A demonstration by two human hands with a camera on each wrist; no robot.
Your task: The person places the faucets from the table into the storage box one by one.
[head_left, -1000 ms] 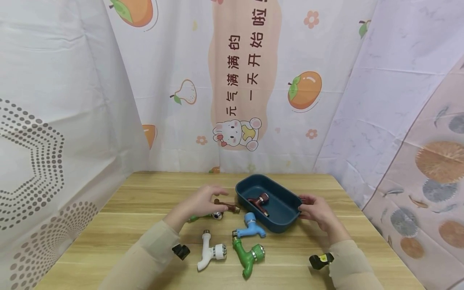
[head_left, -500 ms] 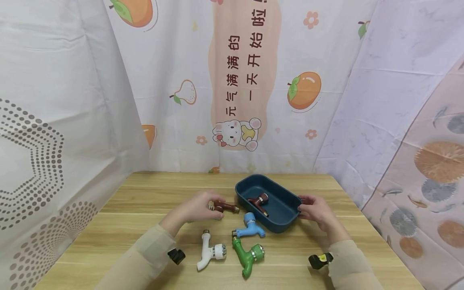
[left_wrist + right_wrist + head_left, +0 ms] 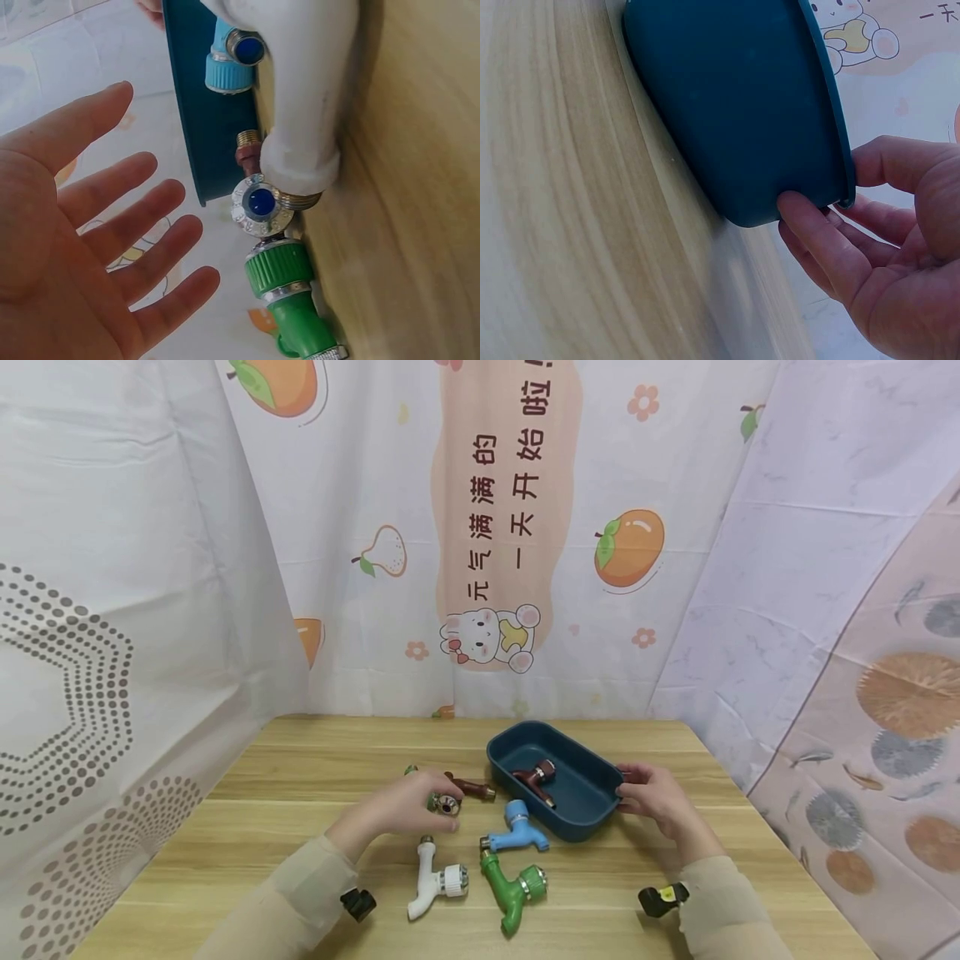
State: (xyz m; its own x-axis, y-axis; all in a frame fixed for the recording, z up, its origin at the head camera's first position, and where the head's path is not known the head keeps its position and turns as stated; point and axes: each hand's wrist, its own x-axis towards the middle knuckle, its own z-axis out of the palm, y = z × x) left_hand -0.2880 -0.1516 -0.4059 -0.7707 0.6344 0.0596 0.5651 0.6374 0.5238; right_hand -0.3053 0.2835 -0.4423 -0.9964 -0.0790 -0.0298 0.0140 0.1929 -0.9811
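Note:
My left hand (image 3: pixel 408 806) hovers by a green faucet (image 3: pixel 444 804) with a silver-ringed knob, partly hidden by the hand. In the left wrist view the fingers are spread and nearly straight, apart from the green faucet (image 3: pixel 279 266). Just behind lies a dark red-brown faucet (image 3: pixel 474 787). A blue-green bin (image 3: pixel 588 774) stands at the right, holding another red-brown faucet (image 3: pixel 536 778). My right hand (image 3: pixel 654 795) grips the bin's right end, with thumb and fingers about its corner in the right wrist view (image 3: pixel 885 255).
A light blue faucet (image 3: pixel 517 828) lies against the bin's near side. Closer in are a white faucet (image 3: pixel 435 881) and a larger green faucet (image 3: pixel 516 891). The wooden table (image 3: pixel 315 752) ends at a printed curtain (image 3: pixel 375 635).
My left hand has drawn back toward me and slightly left, uncovering more of the red-brown faucet and the knob of the green one. My right hand and the bin have stayed still.

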